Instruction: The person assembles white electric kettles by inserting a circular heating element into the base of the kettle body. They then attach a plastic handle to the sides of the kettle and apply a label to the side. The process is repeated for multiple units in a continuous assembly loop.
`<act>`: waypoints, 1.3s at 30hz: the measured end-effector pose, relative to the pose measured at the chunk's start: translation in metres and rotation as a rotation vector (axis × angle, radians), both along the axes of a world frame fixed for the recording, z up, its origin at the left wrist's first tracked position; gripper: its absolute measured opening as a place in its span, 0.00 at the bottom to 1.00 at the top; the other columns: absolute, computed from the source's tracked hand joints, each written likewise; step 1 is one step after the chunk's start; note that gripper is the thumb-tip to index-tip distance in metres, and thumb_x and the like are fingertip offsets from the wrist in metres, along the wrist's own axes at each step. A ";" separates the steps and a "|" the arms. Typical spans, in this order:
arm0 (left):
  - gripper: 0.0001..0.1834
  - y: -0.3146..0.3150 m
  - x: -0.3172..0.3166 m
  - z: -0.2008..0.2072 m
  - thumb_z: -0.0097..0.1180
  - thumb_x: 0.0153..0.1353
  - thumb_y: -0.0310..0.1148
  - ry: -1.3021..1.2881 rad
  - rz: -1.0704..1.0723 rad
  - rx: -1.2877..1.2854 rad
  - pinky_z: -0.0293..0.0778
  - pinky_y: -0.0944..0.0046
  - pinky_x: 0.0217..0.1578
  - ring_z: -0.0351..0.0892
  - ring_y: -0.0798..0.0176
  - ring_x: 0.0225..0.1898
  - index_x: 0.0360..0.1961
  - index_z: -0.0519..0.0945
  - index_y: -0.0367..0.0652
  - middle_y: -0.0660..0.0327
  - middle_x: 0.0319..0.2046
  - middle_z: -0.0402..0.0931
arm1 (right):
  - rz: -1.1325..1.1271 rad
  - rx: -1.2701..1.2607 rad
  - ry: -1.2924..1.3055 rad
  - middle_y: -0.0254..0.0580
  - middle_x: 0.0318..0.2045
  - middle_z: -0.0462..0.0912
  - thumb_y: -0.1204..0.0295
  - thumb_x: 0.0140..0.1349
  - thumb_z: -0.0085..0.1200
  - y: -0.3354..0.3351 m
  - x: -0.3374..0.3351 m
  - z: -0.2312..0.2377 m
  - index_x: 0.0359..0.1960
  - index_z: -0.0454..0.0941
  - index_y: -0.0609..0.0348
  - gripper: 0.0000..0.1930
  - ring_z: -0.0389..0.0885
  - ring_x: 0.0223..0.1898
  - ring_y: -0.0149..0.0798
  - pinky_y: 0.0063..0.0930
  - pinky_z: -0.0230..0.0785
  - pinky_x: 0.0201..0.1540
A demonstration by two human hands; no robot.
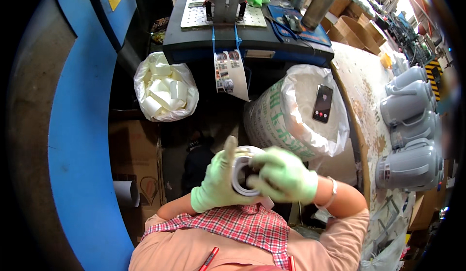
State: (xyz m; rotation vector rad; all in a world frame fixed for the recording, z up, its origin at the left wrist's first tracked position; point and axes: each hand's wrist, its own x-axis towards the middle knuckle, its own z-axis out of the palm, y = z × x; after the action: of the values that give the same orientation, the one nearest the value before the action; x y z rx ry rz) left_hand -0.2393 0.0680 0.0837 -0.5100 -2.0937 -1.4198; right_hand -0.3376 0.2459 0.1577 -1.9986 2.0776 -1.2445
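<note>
A white round hollow piece (241, 173) with a thick rim and a dark opening is held in front of my apron. My left hand (217, 183), in a pale green glove, grips it from the left, thumb pointing up along its side. At its right edge my right hand (284, 175), gloved the same way, has its fingers curled over the opening. Those fingertips are partly blurred, and anything pinched in them cannot be made out. The lower part of the piece is hidden by my left hand.
Ahead is a dark workbench (194, 42) with a hanging roll of printed labels (230, 74). Below it stand a bag of white scraps (167, 96) and a large sack (272, 118) with a phone (323, 103) on it. Grey jugs (407, 166) line the right-hand table (357, 76).
</note>
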 end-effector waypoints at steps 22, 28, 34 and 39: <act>0.77 -0.047 0.018 0.001 0.85 0.33 0.49 -0.094 0.078 -0.113 0.77 0.54 0.51 0.83 0.51 0.47 0.78 0.45 0.39 0.53 0.46 0.81 | -0.359 0.100 0.516 0.43 0.38 0.78 0.75 0.51 0.58 -0.087 -0.094 -0.114 0.33 0.79 0.57 0.06 0.77 0.42 0.49 0.44 0.70 0.45; 0.71 -0.056 0.035 0.014 0.81 0.30 0.35 -0.234 0.132 -0.196 0.76 0.55 0.51 0.80 0.55 0.47 0.77 0.51 0.37 0.53 0.46 0.77 | -0.932 -0.007 0.308 0.42 0.33 0.80 0.78 0.54 0.61 0.058 -0.060 -0.084 0.34 0.79 0.55 0.07 0.78 0.31 0.48 0.41 0.71 0.33; 0.63 -0.080 0.061 0.027 0.64 0.33 0.32 -0.457 0.394 -0.018 0.74 0.60 0.52 0.76 0.59 0.43 0.77 0.53 0.42 0.56 0.43 0.75 | -1.192 -0.389 -0.686 0.36 0.28 0.82 0.76 0.67 0.61 0.133 -0.015 -0.092 0.36 0.76 0.62 0.06 0.79 0.27 0.27 0.22 0.71 0.30; 0.64 -0.095 0.118 0.006 0.69 0.34 0.28 -0.951 0.176 0.088 0.68 0.59 0.62 0.72 0.58 0.61 0.77 0.51 0.39 0.53 0.61 0.71 | -0.859 -0.602 -1.523 0.40 0.28 0.84 0.76 0.67 0.61 0.128 0.043 -0.121 0.33 0.75 0.58 0.06 0.79 0.23 0.25 0.15 0.70 0.24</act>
State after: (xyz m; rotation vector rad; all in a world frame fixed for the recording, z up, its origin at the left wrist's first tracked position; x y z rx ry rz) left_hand -0.1210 -0.0270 0.0894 0.4933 -2.6435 -1.8410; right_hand -0.2943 0.3739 0.0372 0.3574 1.5489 -2.4196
